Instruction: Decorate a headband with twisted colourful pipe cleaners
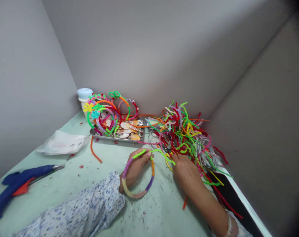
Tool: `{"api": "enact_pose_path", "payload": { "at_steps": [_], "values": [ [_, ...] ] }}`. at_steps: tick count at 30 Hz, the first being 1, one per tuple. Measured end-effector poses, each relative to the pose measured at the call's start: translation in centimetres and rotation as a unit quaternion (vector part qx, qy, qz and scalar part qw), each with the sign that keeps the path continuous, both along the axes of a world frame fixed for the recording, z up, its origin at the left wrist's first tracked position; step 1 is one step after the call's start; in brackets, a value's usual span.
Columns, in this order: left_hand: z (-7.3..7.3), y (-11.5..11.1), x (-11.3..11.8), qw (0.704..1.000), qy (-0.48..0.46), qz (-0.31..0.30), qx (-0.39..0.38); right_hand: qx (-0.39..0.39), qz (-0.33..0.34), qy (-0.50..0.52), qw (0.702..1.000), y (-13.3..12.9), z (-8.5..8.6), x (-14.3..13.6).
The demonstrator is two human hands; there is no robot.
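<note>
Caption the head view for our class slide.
Left hand holds a multicoloured hoop; right hand beside a tangle of fuzzy stems.

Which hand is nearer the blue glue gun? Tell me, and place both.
Left. The left hand holds the multicoloured hoop to the right of the glue gun; the right hand is farther right, by the heap of pipe cleaners.

The ring (pixel 149 183) looks fuzzy and matt, the tray (pixel 117 139) shiny metal, the bag (pixel 63 144) crinkled plastic
</note>
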State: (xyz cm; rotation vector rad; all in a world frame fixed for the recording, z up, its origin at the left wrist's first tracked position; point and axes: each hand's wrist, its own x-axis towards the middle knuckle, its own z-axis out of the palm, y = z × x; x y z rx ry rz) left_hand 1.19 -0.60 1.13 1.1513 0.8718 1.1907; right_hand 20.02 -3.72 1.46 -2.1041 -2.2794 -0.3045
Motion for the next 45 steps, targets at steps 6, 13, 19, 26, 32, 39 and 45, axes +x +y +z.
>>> {"api": "enact_pose_path", "payload": {
  "at_steps": [6, 13, 19, 26, 32, 39, 45],
  "values": [
    [0.1, 0.0, -0.1, 1.000, 0.015, -0.005, 0.012, 0.019, -0.022, -0.006, 1.000, 0.2, 0.1, 0.2],
    [-0.4, 0.1, -0.1, 1.000, -0.005, -0.026, -0.003, -0.011, -0.042, 0.030, 0.999, 0.4, 1.6, 0.7],
    [-0.8, 0.2, -0.1, 0.999, -0.035, -0.020, -0.022, -0.080, -0.068, 0.138, 0.985, 0.0, 4.1, 2.5],
    [-0.9, 0.5, 0.0, 0.992, -0.115, -0.003, -0.049, -0.096, -0.018, 0.203, 0.974, -0.3, 5.4, 5.4],
    [-1.1, 0.8, -0.1, 0.988, -0.143, -0.009, -0.049, -0.235, 0.053, 0.260, 0.935, -1.6, 6.3, 5.1],
    [-1.2, 1.0, -0.2, 0.986, -0.156, -0.012, -0.062, -0.260, 0.108, 0.358, 0.890, -2.0, 6.2, 2.6],
    [-1.0, 1.1, -0.1, 0.982, -0.173, -0.004, -0.074, -0.224, 0.092, 0.383, 0.891, -1.6, 5.1, 1.5]
  ]
}}
